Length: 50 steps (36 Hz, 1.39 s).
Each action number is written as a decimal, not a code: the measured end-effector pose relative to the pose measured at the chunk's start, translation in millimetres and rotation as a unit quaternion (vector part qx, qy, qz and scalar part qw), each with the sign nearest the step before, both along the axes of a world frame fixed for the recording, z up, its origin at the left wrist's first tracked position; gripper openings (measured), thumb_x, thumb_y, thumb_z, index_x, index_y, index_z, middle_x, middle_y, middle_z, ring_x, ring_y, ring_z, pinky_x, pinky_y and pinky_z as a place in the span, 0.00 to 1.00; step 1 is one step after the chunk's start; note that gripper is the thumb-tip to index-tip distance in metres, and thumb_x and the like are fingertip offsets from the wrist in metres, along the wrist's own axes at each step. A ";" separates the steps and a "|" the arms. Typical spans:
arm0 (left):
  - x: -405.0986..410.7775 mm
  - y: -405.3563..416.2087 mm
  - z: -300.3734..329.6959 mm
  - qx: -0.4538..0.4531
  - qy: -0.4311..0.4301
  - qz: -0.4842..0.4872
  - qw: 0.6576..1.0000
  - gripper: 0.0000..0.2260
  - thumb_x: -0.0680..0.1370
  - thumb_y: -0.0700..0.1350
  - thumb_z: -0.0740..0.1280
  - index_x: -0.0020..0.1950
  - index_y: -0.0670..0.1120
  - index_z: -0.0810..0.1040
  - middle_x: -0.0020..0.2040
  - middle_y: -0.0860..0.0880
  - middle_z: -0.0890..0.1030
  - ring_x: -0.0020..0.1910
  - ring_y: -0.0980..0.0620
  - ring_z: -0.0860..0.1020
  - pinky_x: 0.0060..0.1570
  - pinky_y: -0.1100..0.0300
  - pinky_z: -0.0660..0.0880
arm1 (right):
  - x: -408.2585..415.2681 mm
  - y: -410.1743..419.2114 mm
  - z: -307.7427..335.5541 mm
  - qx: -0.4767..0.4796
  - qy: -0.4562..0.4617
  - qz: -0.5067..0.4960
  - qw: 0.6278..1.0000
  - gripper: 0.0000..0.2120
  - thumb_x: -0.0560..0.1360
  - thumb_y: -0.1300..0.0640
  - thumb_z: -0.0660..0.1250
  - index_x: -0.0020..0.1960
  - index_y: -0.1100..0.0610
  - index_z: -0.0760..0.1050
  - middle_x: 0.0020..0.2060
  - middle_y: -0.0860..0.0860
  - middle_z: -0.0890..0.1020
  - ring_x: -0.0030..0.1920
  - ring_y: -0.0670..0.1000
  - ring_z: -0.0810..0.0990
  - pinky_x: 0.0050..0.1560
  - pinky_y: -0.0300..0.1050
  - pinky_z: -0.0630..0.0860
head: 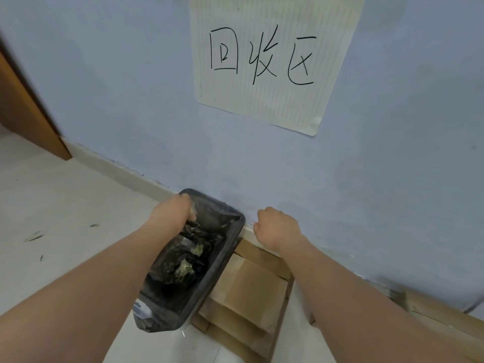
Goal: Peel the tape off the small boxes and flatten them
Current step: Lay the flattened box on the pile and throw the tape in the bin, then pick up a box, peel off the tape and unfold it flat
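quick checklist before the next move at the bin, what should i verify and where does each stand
1. Left hand is over the bin: ok, above its far end.
2. Tape wad released: not ok, it looks pinched in the left hand's fingers.
3. Liner open to take it: ok, the black bag gapes, with earlier wads inside.
4. Right hand free: cannot tell for sure, fingers curled, nothing visible in its grip.
5. Flattened boxes lie flat: ok, stacked on the floor beside the bin by the wall.
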State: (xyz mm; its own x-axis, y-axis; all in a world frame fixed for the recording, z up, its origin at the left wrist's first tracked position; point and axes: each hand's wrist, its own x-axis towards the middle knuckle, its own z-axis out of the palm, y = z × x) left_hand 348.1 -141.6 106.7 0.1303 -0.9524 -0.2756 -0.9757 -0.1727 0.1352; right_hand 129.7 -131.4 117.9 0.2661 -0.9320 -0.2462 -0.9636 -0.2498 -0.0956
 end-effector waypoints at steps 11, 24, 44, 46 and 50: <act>1.1 -5.0 -27.0 -0.067 -0.013 -0.023 0.997 0.19 0.74 0.30 0.58 0.62 0.44 0.63 0.45 0.45 0.65 0.40 0.45 0.69 0.37 0.53 0.67 | -0.5 -10.1 -19.5 0.029 -0.007 -0.016 0.999 0.10 0.81 0.59 0.52 0.47 0.59 0.72 0.43 0.50 0.69 0.49 0.53 0.72 0.46 0.43 0.67; -35.9 1.7 -4.4 -0.038 -0.085 -0.156 0.983 0.22 0.78 0.53 0.60 0.70 0.47 0.64 0.66 0.46 0.71 0.64 0.45 0.70 0.60 0.50 0.71 | -25.3 0.7 8.3 0.029 -0.015 -0.030 0.999 0.10 0.80 0.59 0.52 0.43 0.57 0.69 0.45 0.52 0.70 0.45 0.51 0.69 0.43 0.43 0.66; -249.9 67.6 119.2 -0.097 -0.030 -0.311 0.945 0.25 0.80 0.55 0.57 0.74 0.47 0.58 0.67 0.46 0.71 0.64 0.45 0.70 0.57 0.52 0.69 | -206.5 99.9 123.8 -0.051 0.019 -0.185 0.981 0.14 0.79 0.59 0.53 0.60 0.60 0.73 0.59 0.56 0.75 0.57 0.57 0.76 0.49 0.46 0.70; -275.8 78.0 117.2 -0.099 -0.034 -0.332 0.938 0.25 0.79 0.55 0.57 0.74 0.47 0.59 0.66 0.46 0.71 0.64 0.45 0.70 0.57 0.52 0.69 | -231.4 114.3 120.2 -0.050 0.015 -0.208 0.977 0.13 0.79 0.58 0.54 0.59 0.60 0.73 0.59 0.56 0.75 0.57 0.57 0.76 0.48 0.45 0.69; -325.7 95.6 100.6 -0.094 -0.036 -0.374 0.922 0.25 0.79 0.55 0.57 0.73 0.46 0.60 0.64 0.46 0.73 0.62 0.45 0.71 0.54 0.53 0.70 | -280.7 141.0 106.9 -0.033 0.021 -0.261 0.965 0.14 0.79 0.58 0.53 0.61 0.59 0.71 0.60 0.55 0.74 0.58 0.56 0.75 0.48 0.44 0.68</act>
State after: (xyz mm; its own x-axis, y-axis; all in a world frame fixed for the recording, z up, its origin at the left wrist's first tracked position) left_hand 22.4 -46.0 207.4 -0.5700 -0.8138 -0.1133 -0.8204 0.5712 0.0250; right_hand -151.0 9.6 224.8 -0.2519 -0.9504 -0.1823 -0.9626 0.2655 -0.0545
